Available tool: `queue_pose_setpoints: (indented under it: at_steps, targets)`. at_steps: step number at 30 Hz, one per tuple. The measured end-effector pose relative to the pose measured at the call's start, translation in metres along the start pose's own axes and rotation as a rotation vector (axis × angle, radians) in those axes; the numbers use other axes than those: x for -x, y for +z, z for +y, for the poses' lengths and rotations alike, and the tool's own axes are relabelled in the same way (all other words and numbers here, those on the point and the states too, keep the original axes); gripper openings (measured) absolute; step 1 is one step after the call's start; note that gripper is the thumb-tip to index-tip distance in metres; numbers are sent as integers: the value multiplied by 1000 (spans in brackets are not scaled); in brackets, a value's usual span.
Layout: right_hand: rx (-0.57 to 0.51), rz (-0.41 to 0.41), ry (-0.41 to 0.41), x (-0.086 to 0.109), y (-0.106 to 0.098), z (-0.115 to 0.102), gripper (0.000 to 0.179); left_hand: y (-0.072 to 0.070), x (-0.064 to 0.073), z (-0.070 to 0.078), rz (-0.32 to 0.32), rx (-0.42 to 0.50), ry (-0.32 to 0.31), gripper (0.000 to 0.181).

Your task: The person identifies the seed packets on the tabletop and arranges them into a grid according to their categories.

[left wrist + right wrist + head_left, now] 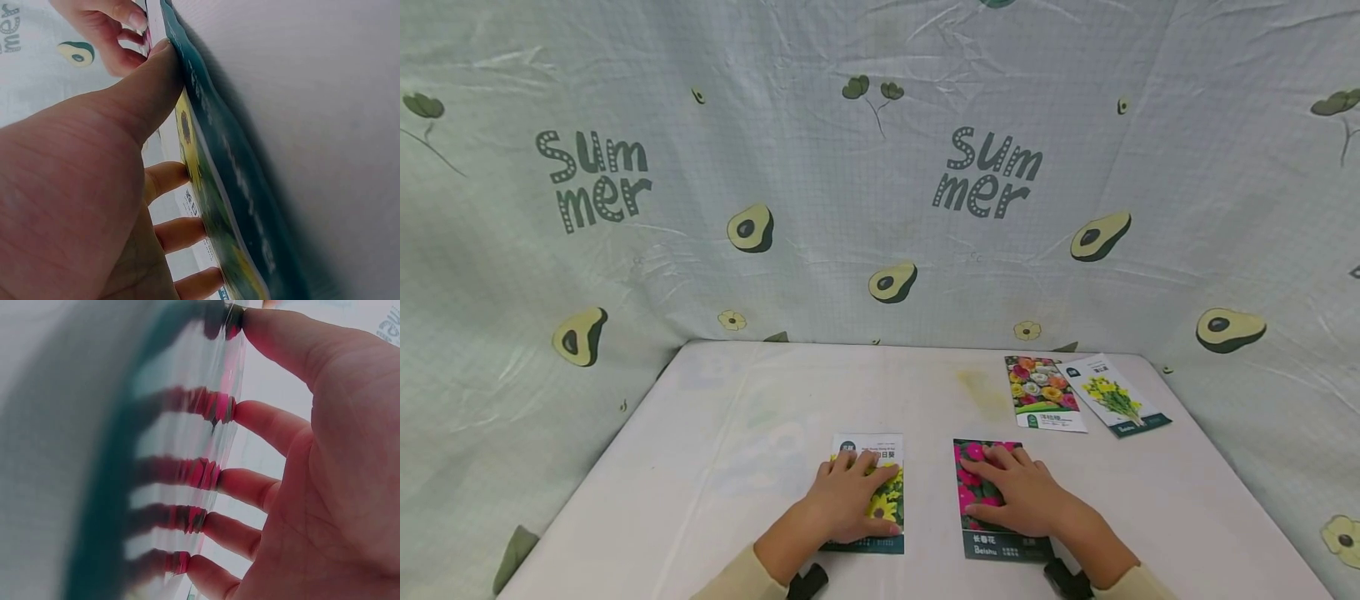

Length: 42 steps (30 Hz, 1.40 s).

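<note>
Two outspread hands [853,498] [1028,497], one flower packet [886,498] under each, two more packets [1043,393] [1114,396] (close together) lying beyond.

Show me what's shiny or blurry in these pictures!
Right wrist view: the pink packet shines, mirroring fingers, its green edge blurred; left wrist view: lettering on the sunflower packet is blurred; head view: the avocado sheet has shiny creases.
</note>
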State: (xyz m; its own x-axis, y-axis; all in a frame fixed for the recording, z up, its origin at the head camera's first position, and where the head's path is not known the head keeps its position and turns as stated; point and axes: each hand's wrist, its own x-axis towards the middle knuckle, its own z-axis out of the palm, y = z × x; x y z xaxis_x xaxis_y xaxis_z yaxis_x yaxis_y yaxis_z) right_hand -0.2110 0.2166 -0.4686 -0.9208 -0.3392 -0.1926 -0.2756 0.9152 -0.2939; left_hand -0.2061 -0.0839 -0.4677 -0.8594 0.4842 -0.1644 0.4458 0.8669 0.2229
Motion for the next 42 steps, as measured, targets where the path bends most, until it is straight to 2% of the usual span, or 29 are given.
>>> queue_pose_setpoints:
  at_steps: [10,20,28,42]
  targets:
    - [-3,-6,-4,-2,1,-4,71,-1,0,0,-1,-3,-3,82]
    - [-1,-9,-9,-4,1,-10,71,-2,-3,0,-28,-32,-11,86]
    - [18,-8,-5,-6,2,-12,72,-8,-1,3,-42,-45,-20,88]
    - [19,-11,-8,-8,5,-18,71,-6,-3,3,-35,-38,-29,90]
